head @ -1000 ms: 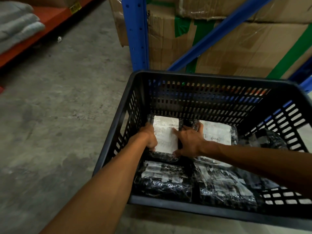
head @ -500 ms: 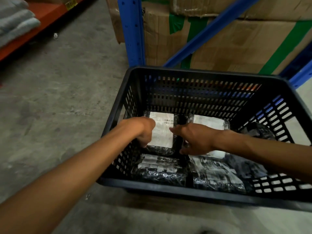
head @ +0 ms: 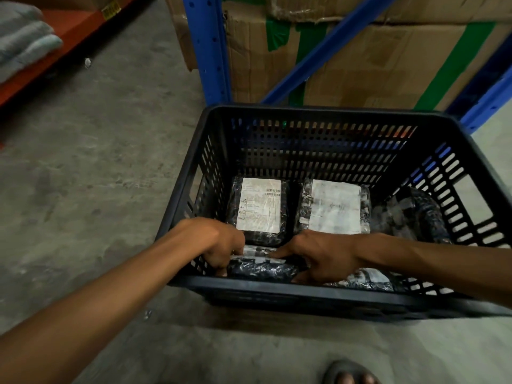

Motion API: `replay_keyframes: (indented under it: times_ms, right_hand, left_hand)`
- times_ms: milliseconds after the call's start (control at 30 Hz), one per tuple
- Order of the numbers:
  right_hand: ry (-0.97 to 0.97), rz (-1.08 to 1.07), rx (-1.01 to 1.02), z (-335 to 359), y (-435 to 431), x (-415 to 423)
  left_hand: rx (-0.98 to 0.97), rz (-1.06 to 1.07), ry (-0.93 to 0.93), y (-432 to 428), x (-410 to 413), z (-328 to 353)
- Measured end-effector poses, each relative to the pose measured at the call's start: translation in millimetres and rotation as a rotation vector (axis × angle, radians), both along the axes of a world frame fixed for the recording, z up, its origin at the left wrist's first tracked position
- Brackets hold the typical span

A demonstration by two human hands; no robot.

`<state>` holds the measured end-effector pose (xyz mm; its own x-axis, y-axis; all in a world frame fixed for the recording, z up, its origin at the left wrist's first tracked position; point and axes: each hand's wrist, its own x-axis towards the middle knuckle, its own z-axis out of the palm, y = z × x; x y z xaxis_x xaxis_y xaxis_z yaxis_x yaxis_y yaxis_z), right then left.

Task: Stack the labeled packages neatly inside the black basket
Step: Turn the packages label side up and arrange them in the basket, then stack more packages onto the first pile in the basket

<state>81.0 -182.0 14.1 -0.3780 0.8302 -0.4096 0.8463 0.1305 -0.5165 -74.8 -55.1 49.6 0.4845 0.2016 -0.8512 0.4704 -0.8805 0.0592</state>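
The black slotted basket (head: 318, 293) stands on the concrete floor. At its back lie two black-wrapped packages with white labels, the left one (head: 259, 209) and the right one (head: 333, 207). A dark package without a visible label (head: 410, 214) leans in the right corner. At the front left lies another wrapped package (head: 261, 268), gripped on its left end by my left hand (head: 219, 245) and on its right end by my right hand (head: 324, 257). A further package (head: 365, 279) shows partly under my right wrist.
A blue rack upright (head: 207, 48) and diagonal brace stand behind the basket, with taped cardboard boxes (head: 374, 65) behind them. An orange shelf (head: 63, 31) with folded grey cloth (head: 22, 42) is at far left. A sandalled foot (head: 349, 374) shows at the bottom edge.
Both hands have left the back-left labeled package and moved toward the basket's front, now closing on the front-left package. The view has tilted down.
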Motion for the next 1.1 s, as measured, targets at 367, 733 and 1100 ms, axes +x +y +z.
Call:
replay_keyframes:
  times_ms: [367,733,1100]
  right_hand:
    - [0.918,-0.705,-0.271,65,20,79]
    - [1.037,-1.588,-0.168,31,57,69]
    - [0.876,-1.198,0.02,14,99,41]
  left_hand:
    - [-0.367,0.702,-0.616,48,-20,75]
    - [-0.719,1.338,-1.069,11,23,23]
    - [-0.16,1.4,-1.131,63,54,-24]
